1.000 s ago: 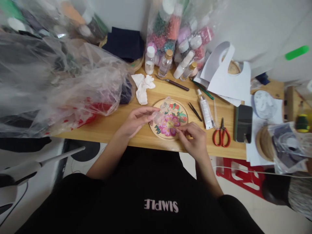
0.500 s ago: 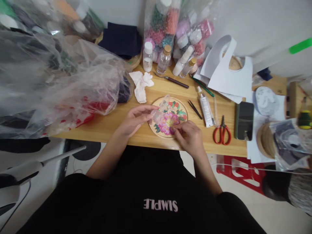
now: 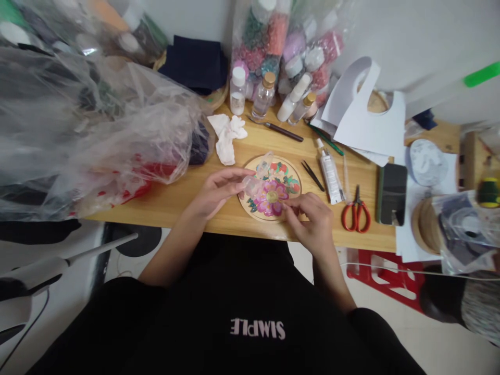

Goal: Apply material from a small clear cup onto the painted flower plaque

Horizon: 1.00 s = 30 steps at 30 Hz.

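Note:
A round wooden board [image 3: 294, 164] lies near the table's front edge, carrying a large pink-purple flower [image 3: 269, 206] with a yellow centre, plus smaller red flowers and green leaves. My left hand [image 3: 221, 191] pinches a small clear plastic container [image 3: 252, 186] over the board's left side; its lid [image 3: 265, 162] stands open above. At the flower's lower right, my right hand [image 3: 310, 216] has thumb and fingertips pressed together. Whatever they hold is too small to make out.
Black tweezers [image 3: 312, 175], a white glue tube [image 3: 330, 172] and red-handled pliers [image 3: 356, 214] lie right of the board. A phone [image 3: 391, 194] lies farther right. Behind are a dark-handled tool [image 3: 284, 131], crumpled tissue [image 3: 225, 138] and bottles [image 3: 263, 96]. Plastic bags [image 3: 128, 120] fill the left.
My right hand has shifted slightly to the right, away from the flower's petals. My left hand and the clear container stay in place.

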Tool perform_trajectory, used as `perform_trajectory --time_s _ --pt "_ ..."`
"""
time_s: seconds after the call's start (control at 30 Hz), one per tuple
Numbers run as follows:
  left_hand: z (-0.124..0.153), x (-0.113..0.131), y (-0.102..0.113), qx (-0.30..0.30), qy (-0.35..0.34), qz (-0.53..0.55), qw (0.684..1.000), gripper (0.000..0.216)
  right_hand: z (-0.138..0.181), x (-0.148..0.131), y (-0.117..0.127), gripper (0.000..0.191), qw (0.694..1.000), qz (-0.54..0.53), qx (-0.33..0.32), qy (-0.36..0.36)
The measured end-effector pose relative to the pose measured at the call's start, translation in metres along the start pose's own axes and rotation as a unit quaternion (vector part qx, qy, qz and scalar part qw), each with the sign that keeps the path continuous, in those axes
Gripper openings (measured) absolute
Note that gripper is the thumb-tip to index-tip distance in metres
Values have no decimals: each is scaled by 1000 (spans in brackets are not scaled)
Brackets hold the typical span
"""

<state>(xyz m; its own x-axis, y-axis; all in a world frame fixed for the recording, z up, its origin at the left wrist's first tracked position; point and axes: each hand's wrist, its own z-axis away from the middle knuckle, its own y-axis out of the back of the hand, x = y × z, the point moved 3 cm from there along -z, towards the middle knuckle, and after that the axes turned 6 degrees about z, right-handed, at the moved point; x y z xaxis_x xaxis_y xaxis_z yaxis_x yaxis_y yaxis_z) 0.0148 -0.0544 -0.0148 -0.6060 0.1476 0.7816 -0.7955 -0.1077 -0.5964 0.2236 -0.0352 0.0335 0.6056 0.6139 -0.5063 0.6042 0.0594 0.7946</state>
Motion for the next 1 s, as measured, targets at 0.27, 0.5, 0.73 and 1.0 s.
perform_trajectory --time_s 0.27,0.5,0.73,1.0 --pt "1 2 -2 8 0 -14 1000 24 -18 -24 -2 13 997 -44 27 66" --pt "1 0 -1 1 -1 -24 1000 23 -24 -21 -16 16 997 1 8 75" --pt "0 0 -1 -11 -8 -22 1000 25 -23 -22 -14 11 993 -92 12 73" --pt "0 1 -1 3 0 -9 1000 28 -10 -5 1 11 996 -85 24 6"
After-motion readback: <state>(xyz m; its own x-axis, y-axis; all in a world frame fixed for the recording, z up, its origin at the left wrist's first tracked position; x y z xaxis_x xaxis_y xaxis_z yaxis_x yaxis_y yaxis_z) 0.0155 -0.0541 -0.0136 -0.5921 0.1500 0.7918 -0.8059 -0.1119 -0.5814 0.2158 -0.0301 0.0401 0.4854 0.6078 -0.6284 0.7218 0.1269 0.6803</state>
